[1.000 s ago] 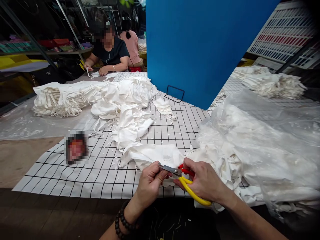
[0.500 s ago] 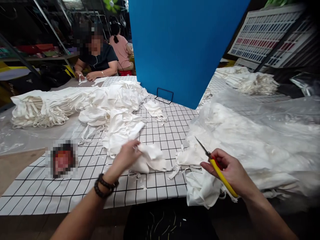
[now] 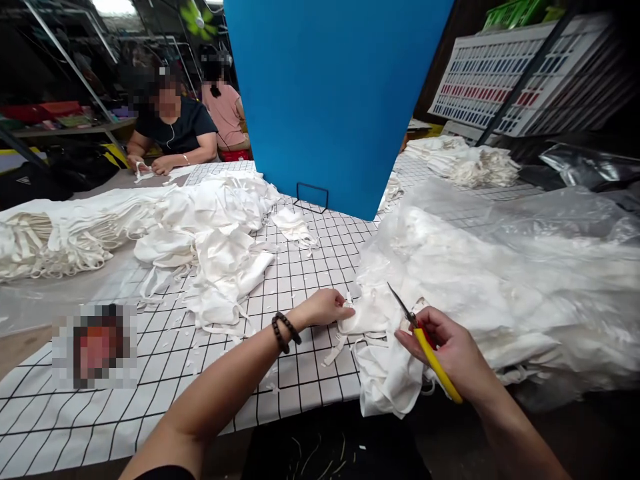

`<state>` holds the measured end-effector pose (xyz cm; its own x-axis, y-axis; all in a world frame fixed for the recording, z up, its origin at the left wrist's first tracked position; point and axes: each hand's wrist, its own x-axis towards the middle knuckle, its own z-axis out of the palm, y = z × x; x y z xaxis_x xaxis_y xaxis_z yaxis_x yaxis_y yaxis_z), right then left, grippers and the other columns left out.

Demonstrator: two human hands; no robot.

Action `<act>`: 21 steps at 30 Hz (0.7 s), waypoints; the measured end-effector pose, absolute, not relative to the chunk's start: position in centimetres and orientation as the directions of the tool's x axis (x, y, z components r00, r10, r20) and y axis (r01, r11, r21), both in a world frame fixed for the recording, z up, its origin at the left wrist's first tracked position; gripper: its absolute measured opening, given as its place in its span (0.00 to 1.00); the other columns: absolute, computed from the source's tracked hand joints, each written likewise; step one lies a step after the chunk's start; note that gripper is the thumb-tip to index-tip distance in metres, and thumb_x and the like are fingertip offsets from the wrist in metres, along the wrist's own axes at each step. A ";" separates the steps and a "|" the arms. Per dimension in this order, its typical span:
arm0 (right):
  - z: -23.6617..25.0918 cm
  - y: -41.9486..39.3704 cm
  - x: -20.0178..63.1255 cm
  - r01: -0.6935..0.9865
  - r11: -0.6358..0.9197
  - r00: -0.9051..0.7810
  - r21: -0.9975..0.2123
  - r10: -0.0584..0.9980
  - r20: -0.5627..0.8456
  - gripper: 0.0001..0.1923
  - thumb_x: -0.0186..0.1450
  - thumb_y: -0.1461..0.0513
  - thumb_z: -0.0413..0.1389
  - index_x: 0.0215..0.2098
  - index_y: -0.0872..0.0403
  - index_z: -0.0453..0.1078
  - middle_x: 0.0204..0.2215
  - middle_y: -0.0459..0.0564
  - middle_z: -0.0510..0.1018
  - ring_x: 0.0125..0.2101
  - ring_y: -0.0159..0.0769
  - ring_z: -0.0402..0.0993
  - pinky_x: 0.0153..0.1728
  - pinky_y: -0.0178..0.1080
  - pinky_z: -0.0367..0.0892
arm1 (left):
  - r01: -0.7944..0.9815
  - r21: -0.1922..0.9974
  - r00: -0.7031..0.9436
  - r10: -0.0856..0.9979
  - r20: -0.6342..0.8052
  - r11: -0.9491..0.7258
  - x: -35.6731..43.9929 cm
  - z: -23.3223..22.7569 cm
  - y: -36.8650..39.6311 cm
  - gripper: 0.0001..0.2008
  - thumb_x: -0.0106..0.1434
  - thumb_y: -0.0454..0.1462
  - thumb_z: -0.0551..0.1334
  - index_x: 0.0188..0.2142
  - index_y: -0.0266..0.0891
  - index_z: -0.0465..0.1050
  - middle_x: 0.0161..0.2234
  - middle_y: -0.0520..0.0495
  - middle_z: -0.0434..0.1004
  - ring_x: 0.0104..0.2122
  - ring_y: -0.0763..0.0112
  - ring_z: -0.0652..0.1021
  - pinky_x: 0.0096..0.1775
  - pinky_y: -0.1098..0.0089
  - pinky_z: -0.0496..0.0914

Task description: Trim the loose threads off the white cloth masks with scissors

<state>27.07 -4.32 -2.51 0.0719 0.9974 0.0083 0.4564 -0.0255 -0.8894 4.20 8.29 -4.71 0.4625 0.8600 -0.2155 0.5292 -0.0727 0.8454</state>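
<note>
My right hand [image 3: 453, 350] is wrapped round a pair of scissors [image 3: 424, 347] with yellow and red handles, the pointed blades aimed up and to the left. Stretched across to the right, my left hand [image 3: 327, 307] pinches the left edge of a white cloth piece [image 3: 373, 313] with straps. A second crumpled white cloth [image 3: 390, 380] hangs over the table's front edge, below the scissors. On the left lies a pile of similar white cloth pieces [image 3: 220, 273] with loose straps.
A clear plastic bag [image 3: 480, 267] full of white cloth fills the right side. A tall blue board [image 3: 335, 100] stands behind. White scraps dot the checked tablecloth [image 3: 305, 367]. Stacked cloth [image 3: 60, 233] lies far left. A co-worker [image 3: 170, 133] handles white strips across the table.
My left hand has let go of a white cloth piece at the left pile and moved right to another. The scissors stay in my right hand. The view has turned slightly right.
</note>
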 end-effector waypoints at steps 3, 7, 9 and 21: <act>-2.7 -4.7 27.8 0.481 -0.029 0.087 -0.876 0.996 0.015 0.18 0.56 0.52 0.65 0.29 0.51 0.61 0.22 0.40 0.66 0.23 0.31 0.62 0.24 0.33 0.61 | 0.416 0.909 0.469 0.854 -0.224 0.010 5.0 -5.4 8.7 0.14 0.49 0.46 0.69 0.25 0.37 0.72 0.20 0.52 0.73 0.21 0.72 0.70 0.25 0.71 0.63; -3.2 -4.8 28.4 0.466 -0.046 0.108 -0.884 0.994 0.005 0.17 0.57 0.52 0.64 0.28 0.50 0.61 0.22 0.40 0.66 0.23 0.31 0.63 0.24 0.33 0.62 | 0.194 0.979 0.400 0.906 -0.137 0.062 2.1 -3.5 9.3 0.17 0.60 0.50 0.61 0.33 0.37 0.67 0.28 0.47 0.77 0.30 0.70 0.77 0.35 0.69 0.69; -3.4 -4.7 28.2 0.446 -0.057 0.099 -0.893 0.995 -0.013 0.17 0.57 0.52 0.64 0.29 0.50 0.61 0.22 0.41 0.67 0.24 0.32 0.64 0.25 0.34 0.63 | 0.069 0.995 0.327 0.940 -0.097 0.078 -0.2 -2.1 9.2 0.17 0.63 0.51 0.59 0.35 0.38 0.65 0.25 0.50 0.75 0.32 0.70 0.79 0.40 0.66 0.71; -3.0 -2.1 23.1 0.331 0.019 0.009 -0.943 1.000 0.023 0.20 0.55 0.50 0.65 0.34 0.51 0.63 0.28 0.46 0.73 0.28 0.34 0.70 0.29 0.36 0.69 | -0.435 0.900 -0.146 0.989 -0.031 -0.036 -11.7 1.2 0.4 0.13 0.54 0.41 0.72 0.31 0.40 0.70 0.27 0.54 0.78 0.32 0.69 0.81 0.40 0.66 0.76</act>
